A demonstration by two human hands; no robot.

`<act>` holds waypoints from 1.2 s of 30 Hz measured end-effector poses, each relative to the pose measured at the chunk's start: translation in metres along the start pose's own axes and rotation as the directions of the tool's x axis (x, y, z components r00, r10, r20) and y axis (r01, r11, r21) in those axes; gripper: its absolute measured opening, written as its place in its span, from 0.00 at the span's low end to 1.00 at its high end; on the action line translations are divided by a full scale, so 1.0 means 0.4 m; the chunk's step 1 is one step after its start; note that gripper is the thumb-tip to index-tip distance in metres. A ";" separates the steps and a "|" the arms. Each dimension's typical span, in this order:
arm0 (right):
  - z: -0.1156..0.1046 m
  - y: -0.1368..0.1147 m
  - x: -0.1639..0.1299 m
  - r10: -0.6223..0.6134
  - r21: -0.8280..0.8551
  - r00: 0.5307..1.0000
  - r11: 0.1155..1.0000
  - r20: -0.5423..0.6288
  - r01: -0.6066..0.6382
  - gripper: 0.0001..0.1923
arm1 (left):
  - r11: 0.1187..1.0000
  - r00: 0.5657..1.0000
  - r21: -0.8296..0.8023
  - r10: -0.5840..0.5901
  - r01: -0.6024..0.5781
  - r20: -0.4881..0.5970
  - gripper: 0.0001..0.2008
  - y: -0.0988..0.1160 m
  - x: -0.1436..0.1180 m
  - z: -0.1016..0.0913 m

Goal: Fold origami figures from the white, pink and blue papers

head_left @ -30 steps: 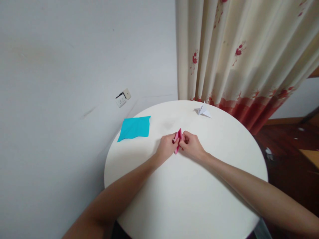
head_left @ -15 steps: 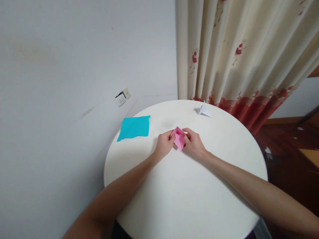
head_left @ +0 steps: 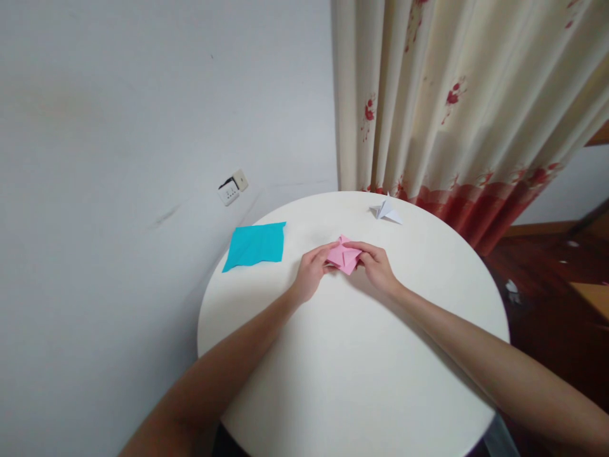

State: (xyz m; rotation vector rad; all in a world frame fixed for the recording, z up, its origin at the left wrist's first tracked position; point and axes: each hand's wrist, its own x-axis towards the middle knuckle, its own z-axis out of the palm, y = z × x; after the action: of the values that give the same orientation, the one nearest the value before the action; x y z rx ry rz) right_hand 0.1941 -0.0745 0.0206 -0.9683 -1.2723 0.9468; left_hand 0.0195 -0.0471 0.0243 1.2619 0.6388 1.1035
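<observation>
A folded piece of pink paper (head_left: 346, 257), roughly diamond-shaped with crease lines across it, is held between my two hands over the white round table (head_left: 361, 362). My left hand (head_left: 312, 269) grips its left edge, fingers on top and thumb at the near side. On the opposite edge, my right hand (head_left: 377, 261) pinches the paper, with its index finger laid across the upper part. The undersides of the paper and some fingertips are hidden.
A flat sheet of turquoise paper (head_left: 255, 245) lies at the table's left edge. Toward the back right stands a folded white paper piece (head_left: 386, 211). A wall with a socket (head_left: 229, 193) borders the left, and a flowered curtain (head_left: 428, 114) hangs behind.
The pink paper, cupped open half a second ago, is now flattened into a diamond. Both hands have shifted their hold to its side edges, fingers over the top.
</observation>
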 end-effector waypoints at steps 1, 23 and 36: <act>0.000 -0.002 -0.002 0.002 0.015 1.000 1.000 0.020 -0.003 0.21 | 0.998 0.999 0.066 0.008 -0.006 -0.035 0.22 -0.003 0.000 0.000; 0.000 0.032 0.013 0.058 0.046 0.996 0.997 -0.069 -0.055 0.24 | 0.983 0.993 0.144 -0.113 0.114 -0.019 0.23 -0.018 -0.004 0.002; 0.002 0.020 0.009 0.099 -0.051 0.993 0.993 -0.068 -0.103 0.21 | 0.958 0.984 0.231 -0.148 0.168 -0.103 0.21 -0.027 -0.006 0.003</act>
State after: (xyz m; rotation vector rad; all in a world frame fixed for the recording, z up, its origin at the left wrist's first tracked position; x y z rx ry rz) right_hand 0.1933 -0.0686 0.0142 -1.1065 -1.2079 0.9547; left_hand 0.0229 -0.0491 0.0139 1.3477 0.9439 0.9715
